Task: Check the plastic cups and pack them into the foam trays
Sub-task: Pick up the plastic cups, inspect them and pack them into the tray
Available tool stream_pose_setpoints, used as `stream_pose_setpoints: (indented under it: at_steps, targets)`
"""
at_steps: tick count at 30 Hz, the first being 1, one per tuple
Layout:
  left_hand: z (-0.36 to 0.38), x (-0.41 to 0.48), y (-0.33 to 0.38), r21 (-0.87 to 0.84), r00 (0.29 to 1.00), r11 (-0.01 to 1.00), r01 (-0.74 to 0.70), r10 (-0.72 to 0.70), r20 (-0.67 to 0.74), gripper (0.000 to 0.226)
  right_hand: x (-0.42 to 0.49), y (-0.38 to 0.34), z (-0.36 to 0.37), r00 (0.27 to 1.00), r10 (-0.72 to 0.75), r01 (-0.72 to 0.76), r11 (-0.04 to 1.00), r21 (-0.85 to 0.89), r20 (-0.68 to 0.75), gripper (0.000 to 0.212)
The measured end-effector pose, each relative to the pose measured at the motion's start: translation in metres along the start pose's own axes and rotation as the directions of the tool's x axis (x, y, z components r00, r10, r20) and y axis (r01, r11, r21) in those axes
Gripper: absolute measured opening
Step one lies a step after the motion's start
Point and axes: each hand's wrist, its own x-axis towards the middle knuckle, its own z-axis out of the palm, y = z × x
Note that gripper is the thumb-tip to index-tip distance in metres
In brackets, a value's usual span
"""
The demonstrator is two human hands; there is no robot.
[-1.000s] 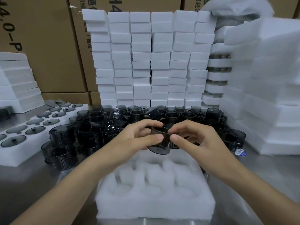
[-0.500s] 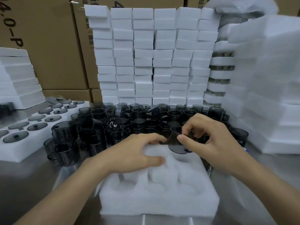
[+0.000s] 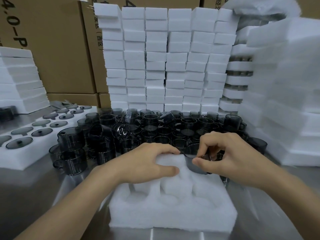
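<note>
Since a second ago the cup (image 3: 194, 166) has come down from mid-air between both hands to the far right pocket of the foam tray (image 3: 173, 213), and the left hand (image 3: 147, 163) has let go of it and dropped onto the tray.

The cup is smoky, see-through dark plastic, round and short. The tray is a soft white foam block with rounded pockets, lying on a dull metal bench (image 3: 34, 196).

The left hand grips the tray's far left part, fingers curled over the far edge and thumb pressed on the foam. The right hand (image 3: 230, 158) pinches the cup at its rim between thumb and bent fingers.

The cup's base is down in the pocket. Its long axis runs close to upright, and its mouth tips away from the person.

Behind the tray a heap of loose cups (image 3: 155, 129) covers the bench in front of stacked white foam blocks (image 3: 173, 66).
</note>
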Motion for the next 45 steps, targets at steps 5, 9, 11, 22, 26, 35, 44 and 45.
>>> stream_pose_setpoints:
  at_steps: [5,9,11,22,26,35,44,45]
  targets:
    - [0.0,0.0,-0.002,-0.012,1.0,1.0,0.001,-0.001,0.004,0.056,-0.001,0.003,0.003,0.999,0.016,-0.014,0.999,0.041,-0.047,0.024]
    - [0.0,0.001,-0.003,-0.002,1.0,1.0,-0.004,0.004,0.007,0.057,0.0,0.004,0.002,0.998,0.054,-0.051,0.993,0.102,-0.018,0.03]
    - [0.001,0.0,-0.003,-0.001,1.0,1.0,-0.006,0.006,0.004,0.06,0.0,0.005,-0.001,0.997,0.068,-0.07,0.99,0.126,0.022,0.03]
    - [0.001,-0.001,-0.002,0.003,1.0,1.0,0.016,-0.016,0.01,0.053,0.001,0.011,-0.018,0.963,0.157,-0.206,0.954,0.219,0.22,0.036]
    - [0.002,-0.002,0.001,0.033,1.0,0.999,0.019,-0.019,0.008,0.052,0.001,0.01,-0.017,0.957,0.157,-0.209,0.956,0.204,0.244,0.034]
    - [0.003,-0.003,0.004,0.064,1.0,0.998,0.01,-0.01,-0.008,0.047,0.004,0.0,-0.011,0.949,0.117,-0.167,0.974,0.154,0.292,0.027]
    - [0.005,-0.003,0.01,0.098,1.0,0.995,-0.006,0.009,-0.021,0.049,0.002,-0.007,-0.012,0.946,0.128,-0.118,0.992,-0.049,0.297,0.025]
    - [0.005,-0.004,0.01,0.099,1.0,0.995,-0.004,0.007,-0.023,0.049,0.001,-0.007,-0.012,0.952,0.14,-0.127,0.99,-0.062,0.273,0.023]
